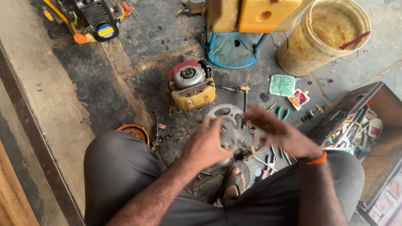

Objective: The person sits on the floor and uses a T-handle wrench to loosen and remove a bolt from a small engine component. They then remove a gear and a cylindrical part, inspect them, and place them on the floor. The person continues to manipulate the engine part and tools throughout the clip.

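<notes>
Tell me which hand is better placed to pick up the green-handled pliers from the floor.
Probably the right hand. It hovers open just below the green-handled pliers, apparently free, though blurred. The left hand grips a grey metal part and sits farther away.

Left hand (206, 144) and right hand (276, 132) raised, close together
</notes>
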